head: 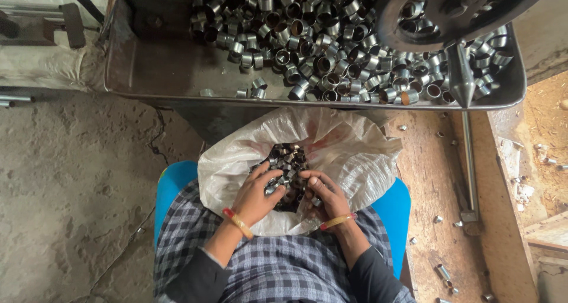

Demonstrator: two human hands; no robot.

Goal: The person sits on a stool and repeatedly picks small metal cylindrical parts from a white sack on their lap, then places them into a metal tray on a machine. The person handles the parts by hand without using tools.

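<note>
Nearest the camera, a lap in a checked grey garment [284,267] fills the lower middle, seated on a blue seat [171,187] whose edges show on both sides. On that lap rests a white woven sack [349,155], its mouth folded open. The left hand [257,196], with an orange bangle at the wrist, lies palm down in the sack mouth, its fingers curled loosely over a heap of small metal rings [284,158]; it touches them, but whether it grips any cannot be told. The right hand [325,196], also bangled, sits just beside it, fingers bent down into the same heap, and its hold is likewise unclear. The rings lie directly under and just beyond both sets of fingertips, inside the sack. To the right, a wooden board [432,179] carries a few loose rings. Farther off, a metal tray [160,66] holds a large pile of the same shiny rings [331,48], spread across its middle and right side. A dark handwheel [449,10] with a pointed metal tip [461,81] hangs over the tray's right end.
</note>
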